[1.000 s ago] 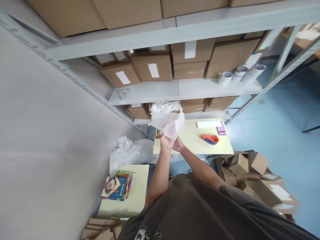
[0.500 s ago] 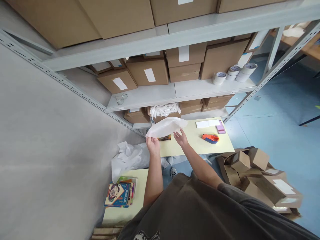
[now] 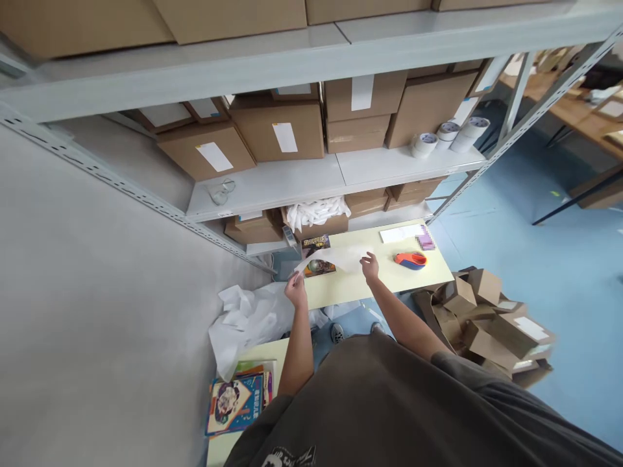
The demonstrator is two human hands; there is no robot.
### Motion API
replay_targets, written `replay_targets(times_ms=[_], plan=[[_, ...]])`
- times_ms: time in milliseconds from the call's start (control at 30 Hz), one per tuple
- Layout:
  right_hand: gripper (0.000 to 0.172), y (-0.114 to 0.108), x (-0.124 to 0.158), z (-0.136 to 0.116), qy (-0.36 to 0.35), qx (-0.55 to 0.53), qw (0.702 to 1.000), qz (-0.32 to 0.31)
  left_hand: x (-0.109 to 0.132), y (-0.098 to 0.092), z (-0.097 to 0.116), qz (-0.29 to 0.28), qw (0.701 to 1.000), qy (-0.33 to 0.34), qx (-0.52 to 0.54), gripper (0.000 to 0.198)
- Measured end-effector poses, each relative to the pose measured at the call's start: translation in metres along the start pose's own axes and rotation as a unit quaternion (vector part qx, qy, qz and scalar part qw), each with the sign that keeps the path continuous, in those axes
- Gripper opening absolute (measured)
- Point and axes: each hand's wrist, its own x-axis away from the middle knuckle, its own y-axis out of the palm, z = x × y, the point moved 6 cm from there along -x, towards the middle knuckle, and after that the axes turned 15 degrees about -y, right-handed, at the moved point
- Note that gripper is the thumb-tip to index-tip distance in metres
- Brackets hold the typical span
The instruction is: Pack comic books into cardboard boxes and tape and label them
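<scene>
My left hand [image 3: 295, 288] pinches the left corner of a thin white plastic bag [image 3: 341, 258] that lies spread low over the pale yellow table [image 3: 389, 282]. My right hand [image 3: 370, 266] holds the bag's right edge with the fingers curled. A dark book [image 3: 317, 256] lies on the table at the bag's left end, partly covered by it. An orange and blue tape dispenser [image 3: 410, 260] sits to the right of my right hand.
White paper slips [image 3: 402, 233] and a purple item [image 3: 427, 240] lie at the table's far edge. Grey shelves [image 3: 311, 176] hold cardboard boxes and tape rolls [image 3: 440, 136]. Crumpled white bags [image 3: 243, 318] lie on the floor at left, flattened cartons [image 3: 479, 318] at right, colourful books [image 3: 235, 402] on a near table.
Both hands have moved apart and gone down, bringing the white bag from chest height to just over the table and the dark book. The camera tilted forward.
</scene>
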Motion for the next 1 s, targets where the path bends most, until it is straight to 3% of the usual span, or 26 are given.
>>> replay_targets(times_ms=[100,200,300,400,533,633,767,867,1000], plan=[[0.065,-0.007,0.019,0.020,0.002,0.155,0.984,-0.086,-0.006,0.008,-0.036,-0.066,0.987,0.023,-0.145,0.016],[0.065,-0.012,0.035,0.040,-0.002,0.243,0.957,-0.158,-0.001,0.023,-0.067,-0.177,0.950,0.066,-0.249,0.011],[0.062,-0.020,0.041,0.055,0.016,0.287,0.948,-0.138,0.007,0.036,-0.090,-0.262,0.906,0.104,-0.316,0.015],[0.057,-0.024,0.039,0.055,-0.007,0.312,0.948,-0.067,0.009,0.041,-0.105,-0.291,0.873,0.130,-0.368,0.019],[0.054,-0.016,0.031,0.046,-0.067,0.358,0.930,-0.048,0.002,0.037,-0.121,-0.311,0.839,0.178,-0.410,0.024],[0.056,-0.004,0.024,0.055,-0.059,0.387,0.909,-0.147,-0.010,0.027,-0.134,-0.305,0.827,0.189,-0.433,0.027],[0.075,0.005,0.023,0.088,0.029,0.392,0.862,-0.320,-0.022,0.022,-0.142,-0.282,0.820,0.179,-0.466,0.035],[0.076,0.000,0.021,0.106,0.053,0.405,0.841,-0.354,-0.019,0.030,-0.139,-0.278,0.803,0.175,-0.497,0.046],[0.075,-0.007,0.014,0.114,0.023,0.407,0.843,-0.351,-0.008,0.040,-0.125,-0.156,0.817,0.146,-0.536,0.064]])
